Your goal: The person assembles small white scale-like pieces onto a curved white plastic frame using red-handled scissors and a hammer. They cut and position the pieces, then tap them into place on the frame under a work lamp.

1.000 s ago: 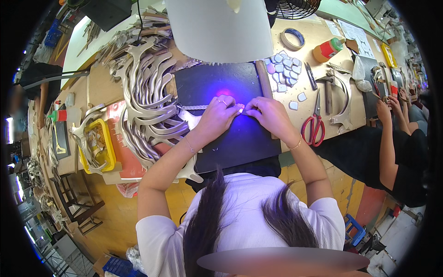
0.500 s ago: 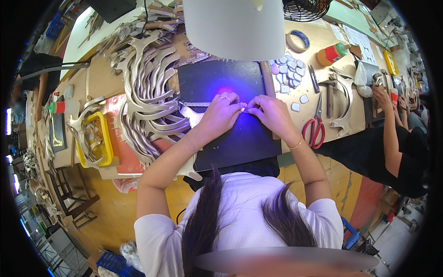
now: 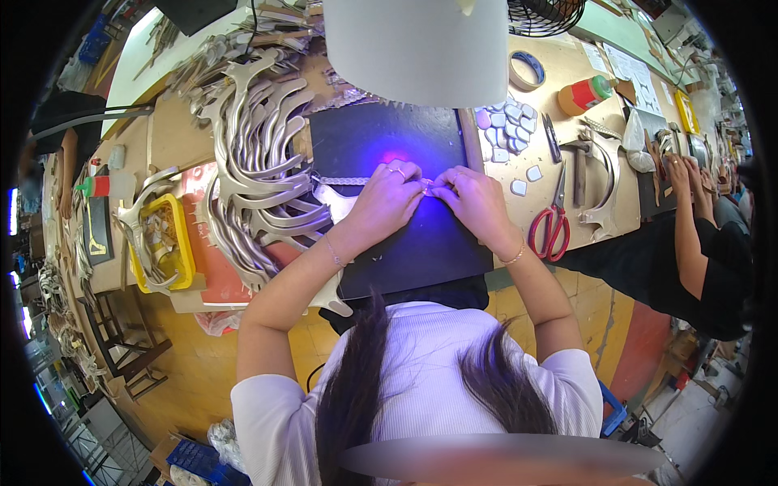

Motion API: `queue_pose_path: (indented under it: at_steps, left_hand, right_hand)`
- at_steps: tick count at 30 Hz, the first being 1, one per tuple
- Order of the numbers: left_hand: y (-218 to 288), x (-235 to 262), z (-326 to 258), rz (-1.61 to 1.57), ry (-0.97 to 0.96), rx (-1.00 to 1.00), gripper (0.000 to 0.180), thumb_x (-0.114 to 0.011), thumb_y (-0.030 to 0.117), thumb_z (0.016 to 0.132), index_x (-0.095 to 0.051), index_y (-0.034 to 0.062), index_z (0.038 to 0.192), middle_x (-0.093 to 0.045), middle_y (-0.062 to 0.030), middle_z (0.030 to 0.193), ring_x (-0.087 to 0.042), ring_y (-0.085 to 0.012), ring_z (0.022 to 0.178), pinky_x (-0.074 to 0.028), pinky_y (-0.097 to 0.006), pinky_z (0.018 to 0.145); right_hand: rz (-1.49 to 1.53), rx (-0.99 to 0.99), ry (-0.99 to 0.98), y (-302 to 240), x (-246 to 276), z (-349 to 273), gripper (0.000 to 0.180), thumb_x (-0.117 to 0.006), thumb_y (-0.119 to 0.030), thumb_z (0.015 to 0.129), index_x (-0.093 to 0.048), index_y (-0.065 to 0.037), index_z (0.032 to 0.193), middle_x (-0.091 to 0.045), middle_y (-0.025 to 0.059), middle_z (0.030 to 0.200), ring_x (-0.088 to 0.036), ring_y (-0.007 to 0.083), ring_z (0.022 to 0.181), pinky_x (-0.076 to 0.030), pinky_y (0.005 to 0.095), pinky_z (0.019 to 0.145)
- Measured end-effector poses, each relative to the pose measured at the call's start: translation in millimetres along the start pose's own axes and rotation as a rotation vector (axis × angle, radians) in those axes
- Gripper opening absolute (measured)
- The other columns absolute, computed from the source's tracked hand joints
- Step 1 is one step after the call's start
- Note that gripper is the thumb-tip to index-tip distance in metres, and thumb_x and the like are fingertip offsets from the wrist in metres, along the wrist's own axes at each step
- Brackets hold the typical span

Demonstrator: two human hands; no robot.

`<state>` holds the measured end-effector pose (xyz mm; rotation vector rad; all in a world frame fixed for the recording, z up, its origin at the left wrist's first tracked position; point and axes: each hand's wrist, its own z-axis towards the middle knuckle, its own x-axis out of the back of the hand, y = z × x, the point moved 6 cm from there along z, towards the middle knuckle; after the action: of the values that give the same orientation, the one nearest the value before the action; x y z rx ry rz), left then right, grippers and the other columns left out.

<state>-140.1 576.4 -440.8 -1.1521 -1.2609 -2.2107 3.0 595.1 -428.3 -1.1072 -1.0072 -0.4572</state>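
Under purple-blue light, my left hand (image 3: 391, 196) and my right hand (image 3: 473, 199) meet over a black mat (image 3: 397, 263). Thumbs and fingers of both are pinched together at the end of a narrow silvery braided strip (image 3: 344, 181). It runs in from the left, passes behind my left hand and shows as a small bright bit between the fingertips. My fingers hide most of that end. Beneath my left wrist lies a smooth silver curved frame piece (image 3: 331, 292), which reaches over the mat's left edge.
A large white lamp shade (image 3: 413, 49) hangs over the mat. Stacked silver curved frames (image 3: 263, 178) crowd the left. On the right are small grey pads (image 3: 512, 130), red-handled scissors (image 3: 550, 231), a hammer (image 3: 579, 174) and a glue bottle (image 3: 585, 95). A co-worker's arm (image 3: 689, 235) is farther right.
My hands keep the same pinch, with only slight finger movement. At the far right, the co-worker's hands have shifted closer together.
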Motion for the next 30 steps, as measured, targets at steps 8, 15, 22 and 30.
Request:
queue_pose_path:
  at_steps: [8, 15, 22, 30]
  left_hand:
    - [0.1, -0.3, -1.3, -0.009, 0.011, -0.011, 0.017, -0.069, 0.012, 0.083, -0.073, 0.0044, 0.098, -0.063, -0.0087, 0.098, -0.059, -0.0250, 0.096, -0.046, -0.039, 0.086]
    - [1.0, 1.4, -0.4, -0.011, 0.011, -0.011, 0.015, -0.070, 0.012, 0.082, -0.073, 0.0033, 0.094, -0.064, -0.0095, 0.097, -0.060, -0.0256, 0.096, -0.046, -0.039, 0.087]
    - [1.1, 1.3, -0.3, -0.011, 0.011, -0.008, 0.014, -0.070, 0.011, 0.082, -0.073, 0.0031, 0.093, -0.064, -0.0091, 0.098, -0.060, -0.0256, 0.097, -0.046, -0.039, 0.089]
    - [0.8, 1.0, -0.6, 0.001, 0.013, -0.015, 0.014, -0.069, 0.011, 0.082, -0.072, 0.0033, 0.093, -0.064, -0.0086, 0.098, -0.060, -0.0252, 0.097, -0.045, -0.039, 0.089]
  right_hand:
    - [0.036, -0.044, -0.002, 0.6, -1.6, 1.6, 0.014, -0.073, -0.017, 0.081, -0.069, -0.005, 0.087, -0.063, 0.0100, 0.081, -0.065, 0.0281, 0.071, -0.051, 0.0379, 0.065]
    - [0.031, -0.129, -0.102, 6.3, -5.0, 10.1, 0.017, -0.075, -0.016, 0.078, -0.067, -0.005, 0.089, -0.062, 0.0105, 0.083, -0.064, 0.0293, 0.074, -0.051, 0.0388, 0.067]
    - [0.032, -0.105, -0.040, -3.4, 0.8, 7.8, 0.020, -0.073, -0.014, 0.080, -0.065, -0.007, 0.098, -0.060, 0.0080, 0.089, -0.065, 0.0280, 0.080, -0.052, 0.0373, 0.069]
    - [-0.001, -0.028, 0.016, -6.8, 0.2, 0.4, 0.018, -0.071, -0.014, 0.082, -0.073, -0.010, 0.099, -0.064, 0.0047, 0.095, -0.066, 0.0259, 0.080, -0.053, 0.0352, 0.070]
